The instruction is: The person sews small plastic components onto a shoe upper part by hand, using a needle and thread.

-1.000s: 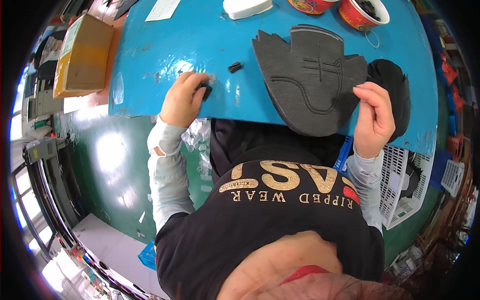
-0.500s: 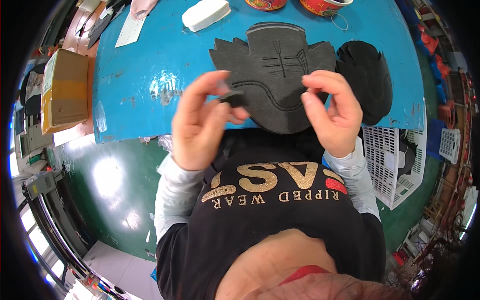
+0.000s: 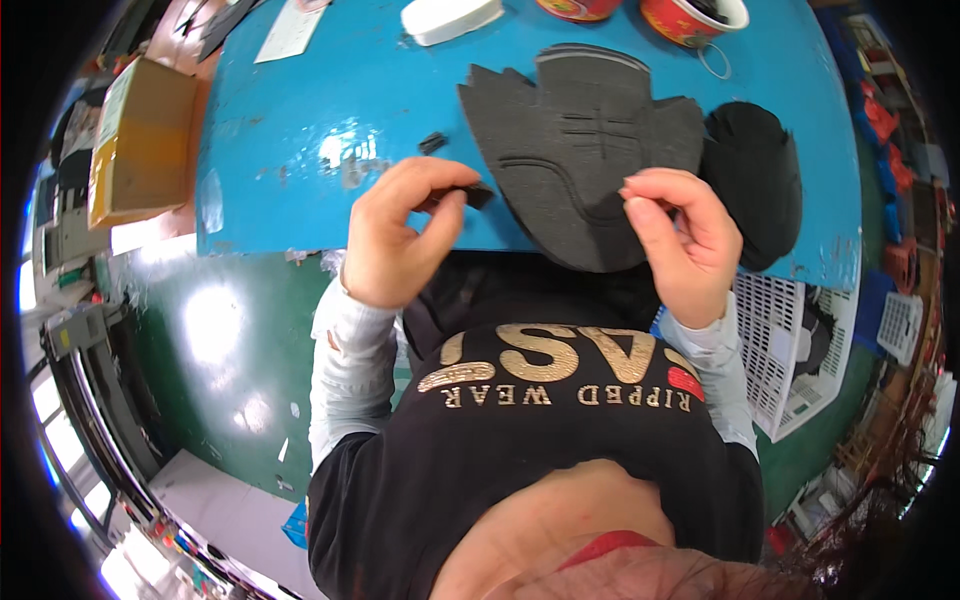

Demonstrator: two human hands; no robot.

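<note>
A black shaped foam sheet [image 3: 550, 130], seemingly layered, lies on the table in front of me with pressed lines and a curved groove on its face. Left of it, my left hand [image 3: 405, 232] pinches a small black foam piece [image 3: 480, 195] between thumb and fingers, just over the table's near edge. Another small black piece [image 3: 432, 143] rests on the table beyond that hand. My right hand [image 3: 690, 240] is closed in a pinch above the foam's lower right edge; what its fingertips hold, if anything, is too small to make out.
Right of the foam sits a pile of dark oval pieces [image 3: 755, 185]. A white stack [image 3: 450, 18] and two red tubs, one a red bowl [image 3: 690, 22], stand at the back of the blue table [image 3: 270, 190]. A cardboard box [image 3: 145, 145] is at left, a white crate [image 3: 770, 350] at lower right.
The whole view has shifted, so the table items sit further right. My left hand's fingers have closed more around the small piece. The other small piece now shows beyond it.
</note>
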